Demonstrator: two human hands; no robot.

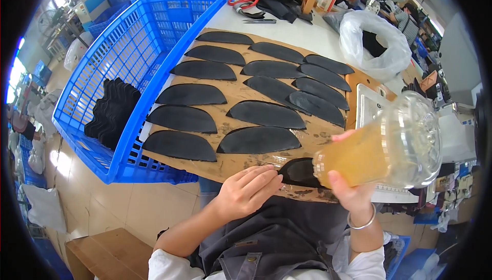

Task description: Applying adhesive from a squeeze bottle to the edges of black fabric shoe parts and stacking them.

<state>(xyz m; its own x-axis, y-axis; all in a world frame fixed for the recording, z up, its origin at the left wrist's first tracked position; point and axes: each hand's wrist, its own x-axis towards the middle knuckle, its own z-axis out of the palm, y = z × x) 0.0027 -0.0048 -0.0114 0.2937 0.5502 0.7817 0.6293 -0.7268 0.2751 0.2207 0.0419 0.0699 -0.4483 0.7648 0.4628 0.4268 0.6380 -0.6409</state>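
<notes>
My right hand [351, 188] grips a clear plastic bottle [412, 141] of cloudy amber liquid. The bottle lies tipped on its side, its narrower, liquid-filled end over a black half-moon piece [298, 171] at the cardboard's near edge and hiding that piece's right end. My left hand [247, 190] has its fingers pressed together at the piece's left tip; their undersides are hidden. Several more black half-moon pieces [259, 140] lie in rough columns on the brown cardboard [205, 170]. Some at the right overlap, and a few have a wet-looking sheen.
A blue plastic crate [120, 144] at the left holds a stack of wavy black pieces [113, 111]. Red-handled scissors [245, 1] and black scraps [279, 1] lie at the back. A clear plastic bag [376, 39] stands at the back right. A cardboard box [110, 254] sits below left.
</notes>
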